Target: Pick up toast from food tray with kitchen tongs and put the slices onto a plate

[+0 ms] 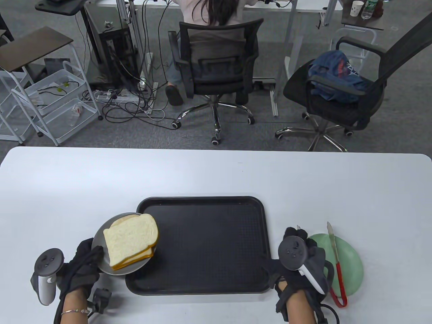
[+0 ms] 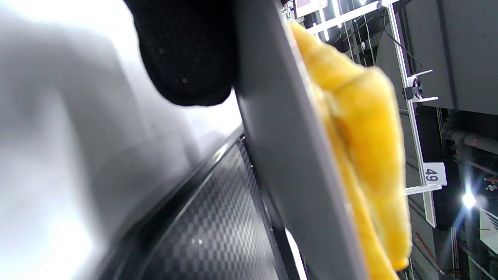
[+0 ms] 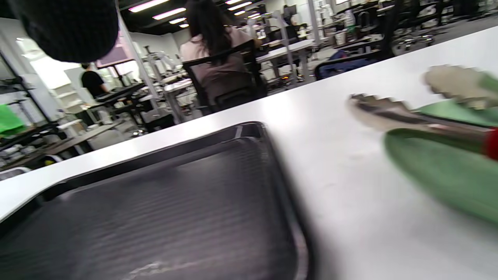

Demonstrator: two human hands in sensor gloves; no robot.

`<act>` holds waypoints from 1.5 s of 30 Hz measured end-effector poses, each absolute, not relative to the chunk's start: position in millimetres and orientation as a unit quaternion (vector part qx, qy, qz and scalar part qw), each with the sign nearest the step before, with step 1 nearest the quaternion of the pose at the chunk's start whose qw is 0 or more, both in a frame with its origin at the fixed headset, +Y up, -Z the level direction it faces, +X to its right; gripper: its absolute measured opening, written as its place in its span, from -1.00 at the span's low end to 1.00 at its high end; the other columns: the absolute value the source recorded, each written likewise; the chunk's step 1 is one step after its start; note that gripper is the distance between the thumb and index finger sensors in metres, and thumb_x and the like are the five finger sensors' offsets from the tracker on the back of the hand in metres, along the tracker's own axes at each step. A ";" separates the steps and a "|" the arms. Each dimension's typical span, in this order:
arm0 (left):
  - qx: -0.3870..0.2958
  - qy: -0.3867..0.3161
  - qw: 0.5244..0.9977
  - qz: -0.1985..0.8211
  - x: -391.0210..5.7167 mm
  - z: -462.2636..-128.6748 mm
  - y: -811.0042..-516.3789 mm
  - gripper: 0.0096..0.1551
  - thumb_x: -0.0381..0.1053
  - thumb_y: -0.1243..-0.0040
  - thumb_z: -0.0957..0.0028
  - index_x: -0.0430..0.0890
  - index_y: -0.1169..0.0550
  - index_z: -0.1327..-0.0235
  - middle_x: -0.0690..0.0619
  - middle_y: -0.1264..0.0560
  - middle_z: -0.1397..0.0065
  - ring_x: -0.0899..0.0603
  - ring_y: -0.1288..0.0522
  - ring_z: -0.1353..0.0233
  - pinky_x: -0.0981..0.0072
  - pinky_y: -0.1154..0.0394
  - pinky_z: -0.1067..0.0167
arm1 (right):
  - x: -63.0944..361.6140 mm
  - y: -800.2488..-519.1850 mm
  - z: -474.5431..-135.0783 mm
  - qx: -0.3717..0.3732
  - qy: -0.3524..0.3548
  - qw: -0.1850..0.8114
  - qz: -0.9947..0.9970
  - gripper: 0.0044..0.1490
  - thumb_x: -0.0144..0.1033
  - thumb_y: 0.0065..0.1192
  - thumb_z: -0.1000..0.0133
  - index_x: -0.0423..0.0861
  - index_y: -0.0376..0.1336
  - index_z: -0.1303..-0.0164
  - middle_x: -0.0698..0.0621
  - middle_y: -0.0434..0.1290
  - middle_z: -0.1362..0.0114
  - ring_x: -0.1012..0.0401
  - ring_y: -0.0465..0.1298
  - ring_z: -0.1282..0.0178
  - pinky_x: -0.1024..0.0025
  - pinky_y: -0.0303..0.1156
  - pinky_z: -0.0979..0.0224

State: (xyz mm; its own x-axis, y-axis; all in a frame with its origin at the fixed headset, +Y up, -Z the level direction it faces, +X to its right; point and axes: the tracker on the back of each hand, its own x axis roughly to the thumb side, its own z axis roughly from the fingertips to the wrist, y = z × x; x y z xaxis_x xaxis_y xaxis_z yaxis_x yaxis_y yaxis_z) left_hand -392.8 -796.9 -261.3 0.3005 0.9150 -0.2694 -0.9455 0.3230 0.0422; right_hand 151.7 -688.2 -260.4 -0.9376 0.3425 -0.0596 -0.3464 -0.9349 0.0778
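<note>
Toast slices [image 1: 130, 239] lie stacked on a grey plate [image 1: 100, 243]. My left hand [image 1: 84, 260] grips the plate by its near-left rim and holds it over the left edge of the black food tray [image 1: 209, 246]. In the left wrist view, the plate [image 2: 288, 155] stands edge-on with yellow toast crust [image 2: 362, 136] behind it and a fingertip [image 2: 186, 50] on its underside. The tray holds no toast. Red-handled tongs [image 1: 334, 249] lie spread on a green dish [image 1: 351, 266]. My right hand [image 1: 297, 233] sits just left of them with fingers stretched forward; no grip shows. The tongs [image 3: 389, 114] also appear in the right wrist view.
The green dish [image 3: 439, 175] sits right of the tray [image 3: 155, 202], near the table's front. Beyond the table's far edge are two office chairs, one with a seated person [image 1: 212, 20], and a white cart [image 1: 50, 98] at the left.
</note>
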 end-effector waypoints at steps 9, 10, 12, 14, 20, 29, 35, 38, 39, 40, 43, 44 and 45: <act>-0.057 0.125 0.803 0.580 -394.4 -260.9 -796.8 -0.37 -0.16 0.08 -0.50 -0.37 -0.07 -0.70 -0.26 -0.44 -0.48 -0.09 -0.72 -0.07 0.51 -0.79 0.03 | 96.6 -701.1 -267.1 0.053 0.030 0.204 0.977 0.36 0.29 0.28 0.09 -0.26 -0.32 -0.49 -0.46 -0.26 -0.58 -0.61 -0.18 -0.36 -0.64 0.00 -0.12; -0.056 0.125 0.803 0.580 -394.5 -260.8 -796.6 -0.37 -0.16 0.08 -0.50 -0.37 -0.08 -0.70 -0.26 -0.44 -0.48 -0.09 -0.72 -0.08 0.51 -0.79 0.03 | 91.9 -703.0 -267.3 0.060 0.032 0.206 0.976 0.35 0.29 0.28 0.09 -0.26 -0.32 -0.49 -0.46 -0.26 -0.58 -0.61 -0.18 -0.36 -0.65 0.00 -0.12; -0.056 0.126 0.805 0.577 -394.8 -260.8 -796.5 -0.37 -0.16 0.07 -0.50 -0.36 -0.07 -0.70 -0.26 -0.44 -0.48 -0.10 -0.72 -0.07 0.50 -0.79 0.03 | 84.0 -706.9 -267.5 0.072 0.035 0.208 0.975 0.35 0.29 0.28 0.08 -0.26 -0.32 -0.49 -0.46 -0.26 -0.58 -0.60 -0.19 -0.36 -0.65 -0.02 -0.12; -0.055 0.127 0.807 0.574 -395.1 -260.9 -796.3 -0.37 -0.16 0.07 -0.50 -0.36 -0.08 -0.70 -0.26 -0.44 -0.48 -0.10 -0.72 -0.08 0.50 -0.79 0.03 | 77.2 -711.6 -267.2 0.084 0.038 0.209 0.974 0.35 0.29 0.27 0.08 -0.26 -0.32 -0.49 -0.46 -0.26 -0.58 -0.59 -0.20 -0.37 -0.66 -0.03 -0.12; -0.055 0.126 0.810 0.570 -395.7 -261.3 -795.8 -0.37 -0.16 0.07 -0.50 -0.35 -0.08 -0.71 -0.26 -0.44 -0.48 -0.10 -0.72 -0.08 0.50 -0.79 0.03 | 65.6 -733.9 -267.9 0.108 0.032 0.226 0.968 0.34 0.29 0.28 0.08 -0.26 -0.30 -0.50 -0.45 -0.24 -0.59 -0.59 -0.20 -0.38 -0.67 -0.04 -0.11; -0.052 0.117 0.809 0.574 -395.9 -262.4 -794.9 -0.37 -0.15 0.07 -0.50 -0.33 -0.08 -0.71 -0.25 -0.44 -0.49 -0.11 -0.72 -0.08 0.48 -0.79 0.02 | 66.0 -767.9 -272.0 0.124 0.058 0.202 0.970 0.33 0.28 0.28 0.08 -0.26 -0.30 -0.50 -0.46 -0.25 -0.58 -0.58 -0.23 -0.38 -0.67 -0.08 -0.11; -0.044 0.115 0.811 0.572 -397.0 -263.1 -792.9 -0.37 -0.15 0.07 -0.51 -0.33 -0.07 -0.71 -0.25 -0.44 -0.50 -0.12 -0.72 -0.09 0.48 -0.79 0.01 | 66.0 -774.6 -270.3 0.132 0.072 0.195 0.969 0.32 0.27 0.27 0.07 -0.27 -0.29 -0.50 -0.46 -0.25 -0.58 -0.58 -0.24 -0.37 -0.67 -0.10 -0.10; -0.037 0.120 0.806 0.579 -399.9 -262.4 -792.9 -0.37 -0.15 0.09 -0.51 -0.33 -0.06 -0.72 -0.25 -0.42 -0.51 -0.12 -0.71 -0.10 0.48 -0.78 -0.01 | 64.2 -777.0 -270.3 0.137 0.074 0.186 0.970 0.32 0.27 0.27 0.07 -0.27 -0.29 -0.50 -0.45 -0.26 -0.58 -0.57 -0.25 -0.37 -0.67 -0.11 -0.11; -0.035 0.123 0.804 0.581 -400.9 -262.1 -792.9 -0.36 -0.15 0.09 -0.51 -0.33 -0.05 -0.72 -0.26 -0.41 -0.52 -0.12 -0.71 -0.11 0.48 -0.78 -0.01 | 63.9 -777.5 -270.4 0.137 0.074 0.185 0.970 0.33 0.27 0.27 0.08 -0.27 -0.29 -0.50 -0.45 -0.26 -0.58 -0.57 -0.25 -0.37 -0.68 -0.11 -0.11; -0.031 0.127 0.801 0.584 -402.8 -261.6 -793.0 -0.36 -0.15 0.09 -0.51 -0.33 -0.04 -0.72 -0.26 -0.40 -0.52 -0.13 -0.71 -0.12 0.48 -0.78 -0.02 | 63.5 -778.1 -270.5 0.138 0.074 0.185 0.970 0.32 0.26 0.27 0.07 -0.27 -0.29 -0.50 -0.45 -0.26 -0.58 -0.57 -0.27 -0.38 -0.67 -0.12 -0.11; -0.023 0.139 0.795 0.590 -408.2 -260.4 -793.5 -0.35 -0.16 0.11 -0.52 -0.35 -0.02 -0.72 -0.29 -0.38 -0.53 -0.14 -0.70 -0.13 0.46 -0.78 -0.04 | 62.6 -778.4 -270.4 0.141 0.077 0.188 0.969 0.32 0.26 0.27 0.07 -0.27 -0.30 -0.49 -0.45 -0.27 -0.58 -0.57 -0.28 -0.38 -0.67 -0.13 -0.11; -0.019 0.146 0.792 0.592 -410.8 -259.8 -794.0 -0.35 -0.16 0.11 -0.52 -0.36 -0.02 -0.72 -0.29 -0.38 -0.54 -0.14 -0.70 -0.14 0.46 -0.78 -0.04 | 62.3 -777.9 -270.3 0.143 0.077 0.189 0.968 0.33 0.26 0.27 0.07 -0.26 -0.31 -0.50 -0.45 -0.27 -0.58 -0.56 -0.28 -0.38 -0.67 -0.13 -0.11; -0.017 0.152 0.791 0.593 -412.9 -259.4 -794.5 -0.35 -0.16 0.12 -0.52 -0.36 0.00 -0.72 -0.29 -0.37 -0.54 -0.14 -0.70 -0.15 0.46 -0.78 -0.05 | 62.2 -777.9 -270.3 0.144 0.078 0.190 0.968 0.33 0.26 0.27 0.07 -0.27 -0.31 -0.50 -0.45 -0.27 -0.58 -0.56 -0.28 -0.38 -0.67 -0.13 -0.11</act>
